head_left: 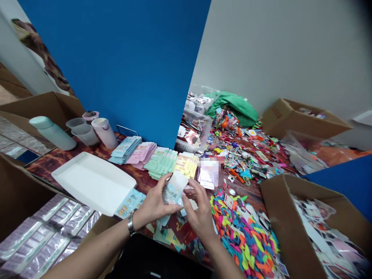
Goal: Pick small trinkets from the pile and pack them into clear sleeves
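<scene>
A small light blue printed carton (174, 190) with a pale flap at its top is held up between both hands, over the front of the table. My left hand (149, 207) is wrapped round its left side, thumb across the lower front. At its right edge my right hand (201, 209) grips it with bent fingers and thumb. Behind the hands are stacks of flat cartons: blue (125, 150), pink (142, 155), green (161, 162), yellow (186, 164) and lilac (208, 174). Other light blue cartons (129, 203) lie left of my left wrist.
A white tray (90, 182) lies at left, with a mint bottle (54, 133) and cups behind. Brightly coloured small pieces (247, 236) are heaped at right beside an open cardboard box (290, 217). Mixed trinkets (247, 151) cover the back. Wrapped lilac packs (43, 232) sit lower left.
</scene>
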Available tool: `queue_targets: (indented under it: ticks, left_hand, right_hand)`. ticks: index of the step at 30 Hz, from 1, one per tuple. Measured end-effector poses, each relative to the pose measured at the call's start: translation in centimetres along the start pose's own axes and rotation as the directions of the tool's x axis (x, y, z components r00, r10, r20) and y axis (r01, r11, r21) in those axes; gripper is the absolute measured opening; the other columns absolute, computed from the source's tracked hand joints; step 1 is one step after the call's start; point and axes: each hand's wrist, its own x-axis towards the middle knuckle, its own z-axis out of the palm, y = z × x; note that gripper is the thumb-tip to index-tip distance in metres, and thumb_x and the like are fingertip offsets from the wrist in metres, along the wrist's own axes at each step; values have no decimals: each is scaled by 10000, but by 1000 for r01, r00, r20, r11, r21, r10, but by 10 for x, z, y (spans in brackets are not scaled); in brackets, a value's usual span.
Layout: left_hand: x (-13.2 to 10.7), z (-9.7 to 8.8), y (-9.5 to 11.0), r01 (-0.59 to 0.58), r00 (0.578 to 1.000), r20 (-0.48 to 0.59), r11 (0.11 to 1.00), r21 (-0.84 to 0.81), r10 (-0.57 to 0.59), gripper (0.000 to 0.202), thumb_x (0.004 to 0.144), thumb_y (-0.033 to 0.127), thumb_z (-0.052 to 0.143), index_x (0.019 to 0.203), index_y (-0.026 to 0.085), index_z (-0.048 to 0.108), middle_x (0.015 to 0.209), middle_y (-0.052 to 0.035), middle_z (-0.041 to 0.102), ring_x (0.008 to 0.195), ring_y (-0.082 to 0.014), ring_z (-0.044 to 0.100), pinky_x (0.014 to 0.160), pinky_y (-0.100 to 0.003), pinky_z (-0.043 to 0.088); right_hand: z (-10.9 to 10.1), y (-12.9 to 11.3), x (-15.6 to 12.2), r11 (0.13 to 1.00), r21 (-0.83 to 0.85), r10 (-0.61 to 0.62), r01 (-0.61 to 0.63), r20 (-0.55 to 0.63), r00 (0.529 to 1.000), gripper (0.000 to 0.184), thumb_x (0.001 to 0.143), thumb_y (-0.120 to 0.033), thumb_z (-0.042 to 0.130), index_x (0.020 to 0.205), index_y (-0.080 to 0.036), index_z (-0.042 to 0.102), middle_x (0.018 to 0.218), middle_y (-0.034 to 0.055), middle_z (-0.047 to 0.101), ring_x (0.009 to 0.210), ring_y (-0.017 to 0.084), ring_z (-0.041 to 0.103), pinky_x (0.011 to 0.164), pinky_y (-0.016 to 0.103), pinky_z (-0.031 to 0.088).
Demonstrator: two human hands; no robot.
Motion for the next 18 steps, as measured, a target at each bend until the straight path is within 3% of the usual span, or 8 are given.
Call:
queue_targets:
  ticks: [3, 6, 9, 11, 14, 18]
  left_hand:
    - [7, -4, 0, 82, 987, 151, 984, -155, -58, 891, 617, 366, 828, 1376, 197, 393, 1313, -110, 570, 1159, -283, 567, 979, -401, 452]
    - [12, -10, 2, 207, 960, 255, 912, -354, -119, 734, 706, 444, 765, 1334, 196, 476, 1348, -114, 554, 1193, -283, 548, 997, -401, 434]
    - [12, -17, 2, 335, 934, 293, 785, -522, -204, 619, 876, 599, 517, 1336, 186, 478, 1302, -139, 594, 1154, -270, 588, 954, -403, 458]
    - [12, -22, -1, 393, 917, 321, 664, -636, -235, 653, 901, 647, 425, 1347, 172, 460, 1230, -149, 638, 1101, -258, 623, 928, -391, 469]
    - [13, -27, -6, 439, 898, 369, 431, -788, -240, 673, 895, 654, 431, 1326, 141, 489, 1171, -158, 668, 1056, -259, 647, 923, -379, 466]
    - [12, -27, -9, 445, 894, 401, 288, -848, -202, 616, 920, 596, 436, 1301, 121, 528, 1274, -176, 622, 1055, -282, 653, 943, -411, 457]
  right_hand:
    - [-9, 3, 12, 999, 46, 22, -29, 150, 988, 395, 924, -262, 567, 1317, -279, 535, 1413, 115, 437, 1112, 227, 598, 899, 375, 543]
    - [-16, 10, 20, 979, 172, 62, -109, 261, 963, 207, 909, -300, 588, 1100, -239, 642, 1347, 113, 502, 1116, 229, 601, 841, 331, 557]
    - [-16, 22, 17, 933, 301, 130, -195, 225, 966, 137, 904, -321, 598, 984, -220, 644, 1293, 113, 551, 1150, 233, 584, 855, 324, 539]
    - [-13, 29, 11, 920, 332, 153, -209, 187, 970, 130, 895, -332, 612, 940, -215, 644, 1281, 116, 569, 1162, 241, 577, 884, 338, 516]
    - [-9, 37, 4, 916, 339, 179, -214, 132, 975, 146, 883, -350, 626, 881, -206, 650, 1246, 123, 597, 1117, 250, 597, 872, 347, 501]
    - [-7, 40, -1, 908, 346, 222, -237, 83, 972, 162, 870, -356, 642, 840, -199, 672, 1174, 119, 637, 1078, 250, 608, 886, 354, 485]
